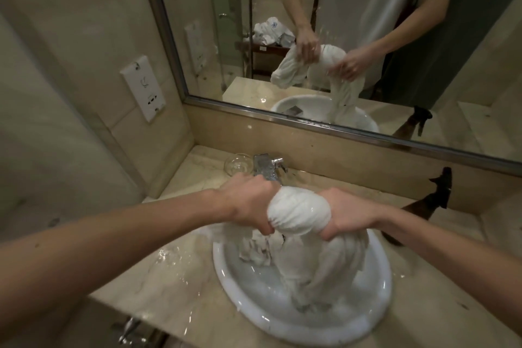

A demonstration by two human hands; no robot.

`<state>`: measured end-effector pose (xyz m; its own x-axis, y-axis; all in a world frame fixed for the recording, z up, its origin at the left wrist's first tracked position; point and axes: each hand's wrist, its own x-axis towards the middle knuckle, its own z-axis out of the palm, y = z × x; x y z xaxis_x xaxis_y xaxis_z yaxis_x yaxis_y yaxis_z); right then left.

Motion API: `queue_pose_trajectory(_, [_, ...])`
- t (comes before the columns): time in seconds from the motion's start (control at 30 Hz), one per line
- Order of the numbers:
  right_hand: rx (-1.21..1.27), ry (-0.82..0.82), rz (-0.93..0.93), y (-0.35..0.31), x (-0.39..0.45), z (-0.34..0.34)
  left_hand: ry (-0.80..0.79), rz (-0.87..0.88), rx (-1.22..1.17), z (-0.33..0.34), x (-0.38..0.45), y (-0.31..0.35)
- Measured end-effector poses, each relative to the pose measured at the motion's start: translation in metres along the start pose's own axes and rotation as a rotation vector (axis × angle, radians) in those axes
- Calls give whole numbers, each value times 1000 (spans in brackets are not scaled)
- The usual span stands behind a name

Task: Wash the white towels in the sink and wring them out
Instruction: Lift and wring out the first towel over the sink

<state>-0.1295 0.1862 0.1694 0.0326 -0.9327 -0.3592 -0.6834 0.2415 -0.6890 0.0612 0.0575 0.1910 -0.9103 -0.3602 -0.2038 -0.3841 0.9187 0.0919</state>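
Observation:
A wet white towel [299,213] is bunched into a thick roll above the round white sink [243,295]. My left hand [251,200] grips the roll's left end and my right hand [343,213] grips its right end. Both fists are closed tight around the cloth. The towel's two ends hang down into the basin, the longer one on the right reaching the bottom. Water drips from the left end.
A chrome faucet [268,167] stands behind the sink, with a glass dish [239,164] to its left. Water is pooled on the marble counter [169,271] left of the basin. A dark object [435,198] lies at the right. The mirror [339,22] shows more white towels behind me.

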Motion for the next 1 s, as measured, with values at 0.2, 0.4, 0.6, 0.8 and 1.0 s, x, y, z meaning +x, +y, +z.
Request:
queue_pose_trajectory(0.2, [460,204,176,-15,-3,27,113,69,200,-1,17,-18])
queue_pose_trajectory(0.4, [868,390,199,-24,-3,59,214,140,241,3,36,-21])
queue_pose_trajectory(0.6, [1007,484,166,-35,2,65,390,128,186,16,37,-24])
queue_pose_trajectory(0.8, [1021,530,111,-42,10,68,626,26,56,33,29,-27])
queue_pose_trajectory(1.0, [1045,558,102,-49,16,75,858,-65,-5,54,27,-26])
